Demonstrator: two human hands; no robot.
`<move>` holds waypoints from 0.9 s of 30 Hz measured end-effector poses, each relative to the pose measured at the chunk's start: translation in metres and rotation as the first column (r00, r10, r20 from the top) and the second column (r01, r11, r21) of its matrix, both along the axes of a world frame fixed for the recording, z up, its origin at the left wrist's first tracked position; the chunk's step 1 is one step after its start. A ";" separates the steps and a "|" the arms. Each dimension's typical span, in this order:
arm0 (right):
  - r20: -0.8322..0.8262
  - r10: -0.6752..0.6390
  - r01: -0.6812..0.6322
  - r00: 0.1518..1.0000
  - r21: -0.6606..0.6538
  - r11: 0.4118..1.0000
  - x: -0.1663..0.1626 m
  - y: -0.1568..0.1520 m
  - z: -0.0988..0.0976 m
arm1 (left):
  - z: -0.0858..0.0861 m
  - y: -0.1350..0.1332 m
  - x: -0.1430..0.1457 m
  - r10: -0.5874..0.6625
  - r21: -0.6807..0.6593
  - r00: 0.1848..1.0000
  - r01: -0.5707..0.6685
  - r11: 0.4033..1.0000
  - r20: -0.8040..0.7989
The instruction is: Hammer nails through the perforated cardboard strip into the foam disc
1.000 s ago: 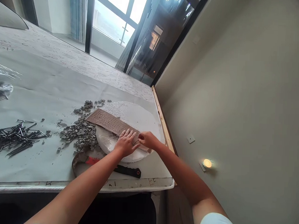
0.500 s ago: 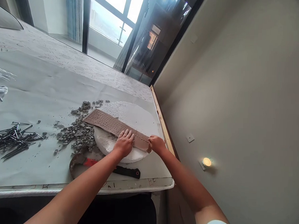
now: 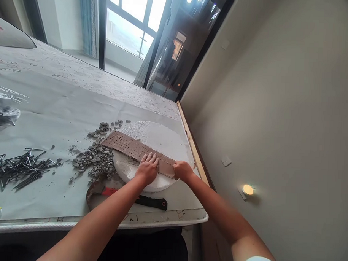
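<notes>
A long brown strip [image 3: 128, 144] with rows of small holes lies across a round white foam-like disc [image 3: 168, 138]. My left hand [image 3: 148, 168] rests flat on the strip with fingers stretched out, pressing near its right half. At the strip's right end my right hand [image 3: 182, 170] is closed, gripping the edge; its fingertips are partly hidden. Grey rubble [image 3: 97, 160] is heaped by the strip's left end. In front of the disc lies a tool with a red and black handle [image 3: 151, 202] and a curved dark head, partly covered by my left forearm.
Loose nails [image 3: 26, 167] are piled at the left, near a clear plastic bag [image 3: 4, 115] with dark contents. A pale sheet [image 3: 63, 103] covers the mattress. A wooden edge [image 3: 194, 146] and a wall [image 3: 277, 111] border the right side.
The view has shifted slightly, so everything sits a little further right and lower. My right hand's fingers have closed further over the strip's end; the left hand stays flat on it.
</notes>
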State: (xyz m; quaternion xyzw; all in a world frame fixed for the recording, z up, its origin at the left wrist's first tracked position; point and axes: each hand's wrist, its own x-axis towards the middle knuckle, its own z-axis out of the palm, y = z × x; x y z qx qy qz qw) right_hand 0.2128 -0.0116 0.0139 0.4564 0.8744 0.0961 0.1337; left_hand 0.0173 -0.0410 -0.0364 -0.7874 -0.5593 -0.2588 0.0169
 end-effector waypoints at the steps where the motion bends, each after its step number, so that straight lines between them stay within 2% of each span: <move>1: 0.007 0.007 -0.007 1.000 -0.006 1.000 -0.001 0.000 0.001 | 0.000 0.000 0.000 0.002 0.004 1.000 -0.002 1.000 -0.016; 12: 0.037 -0.052 0.053 0.998 -0.036 0.998 -0.003 0.007 0.024 | 0.004 -0.003 0.001 0.011 0.009 0.999 -0.011 1.000 -0.038; 22: 0.035 -0.002 0.002 0.999 -0.005 1.000 -0.001 -0.002 0.005 | 0.004 -0.002 0.001 0.015 0.014 0.999 -0.015 1.000 -0.039; 27: 0.036 0.023 -0.022 0.999 -0.018 1.000 -0.002 0.000 0.002 | 0.002 0.000 0.002 0.014 0.014 0.999 -0.013 1.000 -0.049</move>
